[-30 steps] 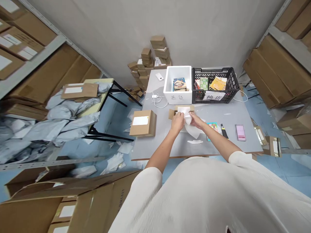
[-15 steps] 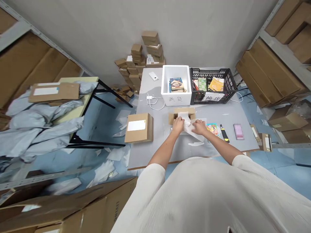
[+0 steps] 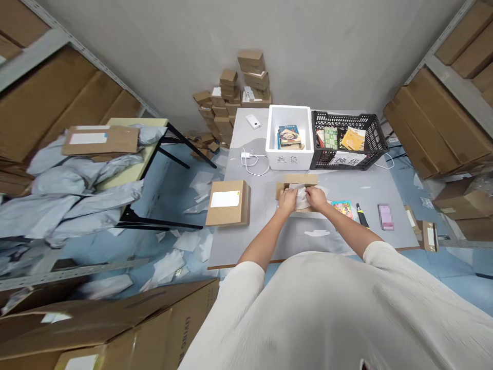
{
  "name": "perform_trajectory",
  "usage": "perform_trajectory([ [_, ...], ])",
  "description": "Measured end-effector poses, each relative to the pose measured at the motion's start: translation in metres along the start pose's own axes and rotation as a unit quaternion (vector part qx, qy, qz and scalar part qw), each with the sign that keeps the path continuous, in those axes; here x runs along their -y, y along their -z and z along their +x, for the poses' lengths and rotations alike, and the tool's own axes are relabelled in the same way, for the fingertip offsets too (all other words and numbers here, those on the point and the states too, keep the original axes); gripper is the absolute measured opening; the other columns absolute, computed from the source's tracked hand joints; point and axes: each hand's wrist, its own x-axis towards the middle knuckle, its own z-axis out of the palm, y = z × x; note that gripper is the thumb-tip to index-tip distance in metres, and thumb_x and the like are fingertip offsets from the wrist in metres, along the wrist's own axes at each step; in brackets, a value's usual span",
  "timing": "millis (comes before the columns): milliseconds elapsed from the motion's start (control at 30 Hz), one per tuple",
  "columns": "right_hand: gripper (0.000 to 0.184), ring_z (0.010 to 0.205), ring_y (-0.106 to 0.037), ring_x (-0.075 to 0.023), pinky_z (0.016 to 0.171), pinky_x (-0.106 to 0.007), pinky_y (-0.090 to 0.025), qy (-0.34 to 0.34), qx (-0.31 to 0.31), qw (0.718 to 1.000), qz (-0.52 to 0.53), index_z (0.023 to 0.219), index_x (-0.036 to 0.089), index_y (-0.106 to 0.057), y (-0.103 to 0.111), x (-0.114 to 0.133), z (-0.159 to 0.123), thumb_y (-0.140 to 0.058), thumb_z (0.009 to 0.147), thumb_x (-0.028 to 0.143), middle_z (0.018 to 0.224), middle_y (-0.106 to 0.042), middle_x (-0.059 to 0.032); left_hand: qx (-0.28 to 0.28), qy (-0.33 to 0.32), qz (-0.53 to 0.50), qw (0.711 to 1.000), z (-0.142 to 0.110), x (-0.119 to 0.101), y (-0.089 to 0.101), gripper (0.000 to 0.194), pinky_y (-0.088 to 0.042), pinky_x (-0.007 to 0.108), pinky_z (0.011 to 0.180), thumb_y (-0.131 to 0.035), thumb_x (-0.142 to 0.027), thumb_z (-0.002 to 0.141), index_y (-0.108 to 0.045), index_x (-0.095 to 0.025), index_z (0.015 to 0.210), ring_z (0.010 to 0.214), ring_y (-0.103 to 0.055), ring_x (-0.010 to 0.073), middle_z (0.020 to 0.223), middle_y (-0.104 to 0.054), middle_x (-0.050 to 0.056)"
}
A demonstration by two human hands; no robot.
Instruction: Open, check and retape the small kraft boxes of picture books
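An open cardboard box (image 3: 301,179) stands on the grey table with its flaps up. Over its opening, my left hand (image 3: 287,201) and my right hand (image 3: 316,197) grip a crumpled white packing sheet (image 3: 302,198) from both sides, fingers closed. The sheet sits partly inside the box, and whatever lies beneath it is hidden. Just right of my right hand is a bright, colourful booklet (image 3: 342,208), partly covered by my forearm. Beyond it lies a black and yellow box cutter (image 3: 362,216).
A closed carton (image 3: 225,203) with a white label stands left on the table (image 3: 262,241). Behind are a white foam bin (image 3: 288,160) and a black crate (image 3: 348,159), both holding books. A charger cable (image 3: 256,167) and a pink blurred object (image 3: 385,217) lie nearby.
The white sheet has been bunched up and pressed down into the box, and its trailing end no longer hangs over the front. My hands have come closer together. The view has shifted slightly.
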Motion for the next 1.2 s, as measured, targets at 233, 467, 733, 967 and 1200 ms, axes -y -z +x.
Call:
perform_trajectory([
  [233,0.028,0.107,-0.071,-0.0307,0.101,-0.041,-0.054,-0.021,0.110,0.982,0.149,0.115,0.021,-0.076,-0.022,0.017,0.016,-0.053,0.097,0.022,0.115,-0.081,-0.0099,-0.002,0.050,-0.022,0.999,-0.005,0.008,0.003,0.031,-0.048,0.039,0.102,-0.044,-0.022,0.111,-0.072,-0.025,0.123,0.114,-0.067,0.0273,0.133,-0.067,0.012],
  [467,0.033,0.104,-0.071,-0.0311,0.100,-0.045,-0.055,-0.061,0.097,0.984,0.136,0.129,0.022,-0.066,-0.031,-0.001,0.011,-0.053,0.098,0.026,0.110,-0.078,-0.0093,0.080,0.003,-0.030,0.996,-0.005,0.000,-0.004,0.035,-0.042,0.046,0.115,-0.051,-0.024,0.106,-0.067,-0.023,0.136,0.129,-0.064,0.0303,0.133,-0.073,0.013],
  [733,0.031,0.125,-0.064,-0.0292,0.115,-0.045,-0.048,0.026,-0.079,0.985,0.153,0.115,0.022,-0.074,-0.015,-0.045,-0.004,-0.049,0.097,0.022,0.128,-0.074,-0.0129,-0.027,0.011,-0.001,1.000,-0.006,-0.018,0.004,0.045,-0.036,0.052,0.116,-0.052,-0.020,0.101,-0.067,-0.021,0.143,0.142,-0.049,0.0361,0.152,-0.060,0.019],
  [967,0.029,0.102,-0.069,-0.0256,0.104,-0.042,-0.056,-0.036,-0.179,0.958,0.221,0.104,0.021,-0.077,-0.005,-0.118,-0.034,-0.052,0.091,0.021,0.115,-0.076,-0.0109,-0.061,-0.126,-0.044,0.989,-0.005,-0.063,0.005,0.049,-0.038,0.050,0.114,-0.049,-0.013,0.100,-0.064,-0.023,0.146,0.136,-0.053,0.0339,0.149,-0.062,0.015],
  [1200,0.034,0.103,-0.073,-0.0254,0.105,-0.041,-0.058,-0.205,-0.127,0.951,0.194,0.114,0.017,-0.079,-0.012,-0.193,-0.104,-0.056,0.088,0.019,0.123,-0.077,-0.0141,-0.023,-0.243,-0.090,0.965,-0.016,-0.129,-0.036,0.044,-0.042,0.045,0.112,-0.047,-0.011,0.103,-0.070,-0.024,0.138,0.131,-0.059,0.0293,0.141,-0.067,0.012],
])
